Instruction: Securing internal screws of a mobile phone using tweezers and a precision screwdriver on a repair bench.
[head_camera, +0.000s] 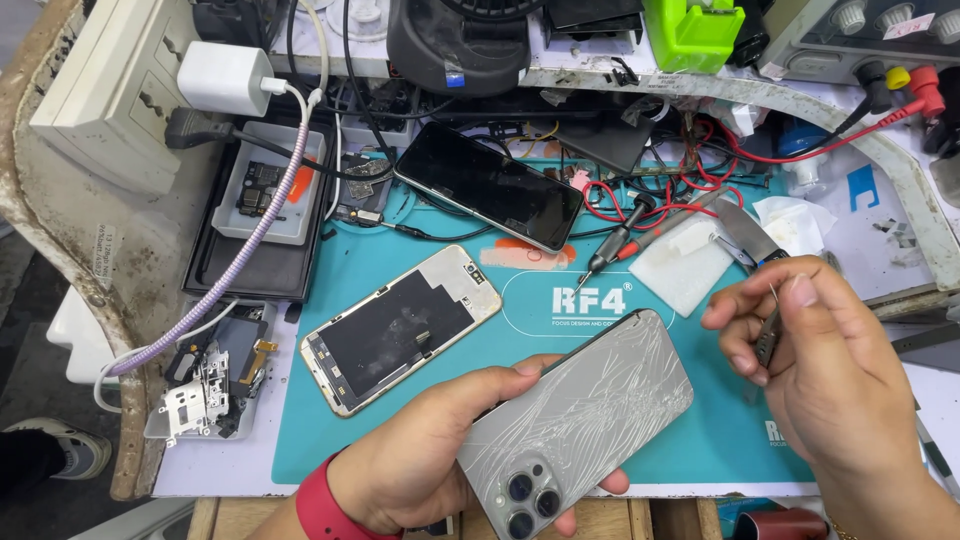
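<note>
A teal work mat with a white printed logo near its middle is spread on the counter, and places are given from this mat. Beyond its far edge a bright green boxy plastic holder is seen, and at the far right corner a small blue sticker is stuck to the white surface. Left of the mat a black tray carries a clear lidded parts box; nearer, off the left edge, a small tray of loose metal parts is set. On the mat a dark phone lies at the far side and an opened phone frame lies left of centre. Over the near edge a grey phone with a badly cracked back, its three camera lenses turned toward the viewer, is gripped from below by the left hand, which wears a red wristband. Above the right edge, the right hand is pinched closed on thin metal tweezers, just beside the cracked phone.
</note>
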